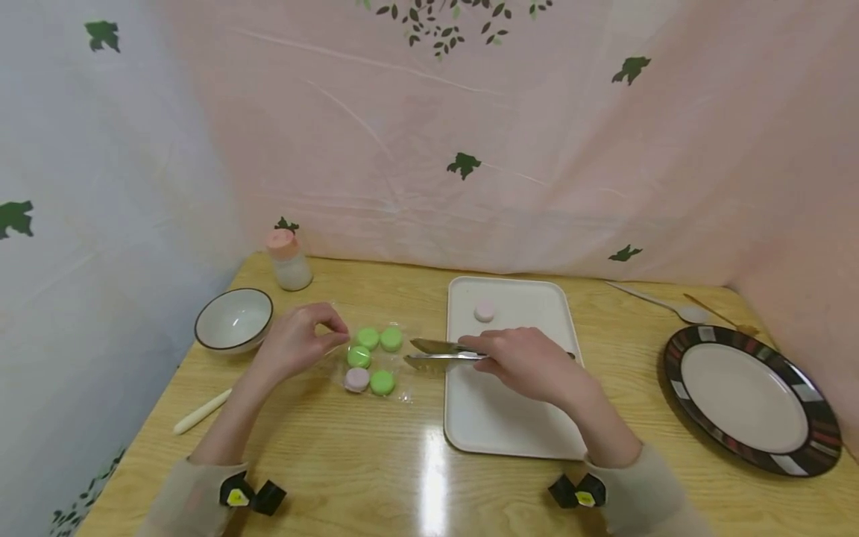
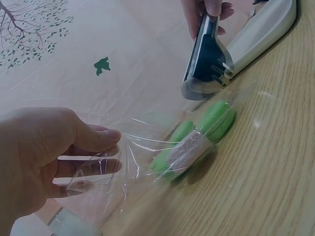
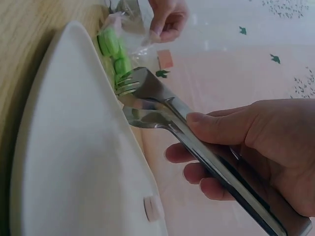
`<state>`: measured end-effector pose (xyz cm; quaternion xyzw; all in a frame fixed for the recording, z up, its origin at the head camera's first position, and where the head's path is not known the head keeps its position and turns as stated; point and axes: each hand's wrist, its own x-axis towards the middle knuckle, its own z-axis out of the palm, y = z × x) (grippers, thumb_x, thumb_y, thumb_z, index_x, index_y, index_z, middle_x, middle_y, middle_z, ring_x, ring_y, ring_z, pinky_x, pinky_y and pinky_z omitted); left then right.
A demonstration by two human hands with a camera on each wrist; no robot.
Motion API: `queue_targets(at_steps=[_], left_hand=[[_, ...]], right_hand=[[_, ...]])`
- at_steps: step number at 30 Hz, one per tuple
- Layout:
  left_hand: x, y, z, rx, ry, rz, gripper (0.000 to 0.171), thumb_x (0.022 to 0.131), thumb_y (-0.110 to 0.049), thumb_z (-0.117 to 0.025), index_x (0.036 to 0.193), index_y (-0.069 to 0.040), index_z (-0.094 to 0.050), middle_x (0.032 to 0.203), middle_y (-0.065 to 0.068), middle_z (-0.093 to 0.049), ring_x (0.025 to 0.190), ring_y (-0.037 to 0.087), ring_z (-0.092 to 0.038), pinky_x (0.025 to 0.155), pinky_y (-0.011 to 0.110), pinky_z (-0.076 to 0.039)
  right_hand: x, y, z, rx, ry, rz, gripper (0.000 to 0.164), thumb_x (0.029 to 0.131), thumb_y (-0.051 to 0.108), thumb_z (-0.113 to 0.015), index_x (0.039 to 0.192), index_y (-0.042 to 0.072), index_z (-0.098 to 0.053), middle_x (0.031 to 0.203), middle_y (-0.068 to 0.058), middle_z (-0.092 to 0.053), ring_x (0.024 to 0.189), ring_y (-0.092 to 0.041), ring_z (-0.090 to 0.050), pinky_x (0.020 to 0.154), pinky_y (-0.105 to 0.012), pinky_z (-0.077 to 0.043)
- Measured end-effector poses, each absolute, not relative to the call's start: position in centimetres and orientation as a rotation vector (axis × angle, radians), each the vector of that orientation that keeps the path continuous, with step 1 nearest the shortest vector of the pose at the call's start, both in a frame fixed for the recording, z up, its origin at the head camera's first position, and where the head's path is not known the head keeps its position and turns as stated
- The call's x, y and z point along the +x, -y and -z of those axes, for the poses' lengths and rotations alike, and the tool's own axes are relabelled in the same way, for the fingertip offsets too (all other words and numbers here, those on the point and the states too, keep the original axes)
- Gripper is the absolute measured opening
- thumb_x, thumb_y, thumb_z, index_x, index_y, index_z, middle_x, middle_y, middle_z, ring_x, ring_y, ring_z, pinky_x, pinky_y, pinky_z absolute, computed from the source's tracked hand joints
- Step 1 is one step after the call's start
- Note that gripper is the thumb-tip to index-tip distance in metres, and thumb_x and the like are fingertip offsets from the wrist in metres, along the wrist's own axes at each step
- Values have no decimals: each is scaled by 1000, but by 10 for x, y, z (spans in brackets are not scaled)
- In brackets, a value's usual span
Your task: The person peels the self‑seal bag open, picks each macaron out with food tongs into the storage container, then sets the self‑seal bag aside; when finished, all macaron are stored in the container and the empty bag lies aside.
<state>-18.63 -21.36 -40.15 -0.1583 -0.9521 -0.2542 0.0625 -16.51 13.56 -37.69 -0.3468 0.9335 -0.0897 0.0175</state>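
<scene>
My left hand (image 1: pixel 298 339) pinches the edge of a clear plastic bag (image 2: pixel 130 162) between thumb and fingers. Inside or under that film lie several green macarons (image 1: pixel 382 382) and a pale pink macaron (image 1: pixel 357 380) on the table. From the right, my right hand (image 1: pixel 526 365) grips metal tongs (image 3: pixel 172 118), with the thumb on one arm and the fingers around the other. The tong tips are slightly apart and point left toward the macarons, with nothing between them. Beneath the right hand is a white tray (image 1: pixel 496 429), holding one pink macaron (image 1: pixel 484 311) near its far end.
At left stand a dark-rimmed white bowl (image 1: pixel 235 321) and a pink-capped jar (image 1: pixel 290 261); a cream-coloured stick (image 1: pixel 201 412) lies nearer. To the right are a dark-rimmed plate (image 1: pixel 745 399), a pale spoon (image 1: pixel 691 313) and a thin brown utensil (image 1: pixel 721 315). Fabric hangs behind the table.
</scene>
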Motion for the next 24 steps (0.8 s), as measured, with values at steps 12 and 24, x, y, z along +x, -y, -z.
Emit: queue_targets(at_steps=[12, 24], left_hand=[[-184, 218, 402, -485, 2858, 792, 9, 78, -24, -76, 77, -26, -68, 80, -10, -69, 76, 10, -64, 67, 32, -50], [-185, 215, 400, -474, 2867, 788, 8, 78, -26, -76, 78, -27, -68, 80, -10, -69, 80, 12, -65, 69, 34, -51]], right_hand=[[-160, -110, 381, -1161, -2941, 170, 36, 86, 27, -68, 121, 29, -59, 84, 16, -62, 54, -3, -46, 51, -21, -39], [-157, -111, 379, -1149, -2914, 170, 33, 86, 28, -68, 119, 30, -60, 81, 17, -61, 54, -1, -45, 50, -20, -38]])
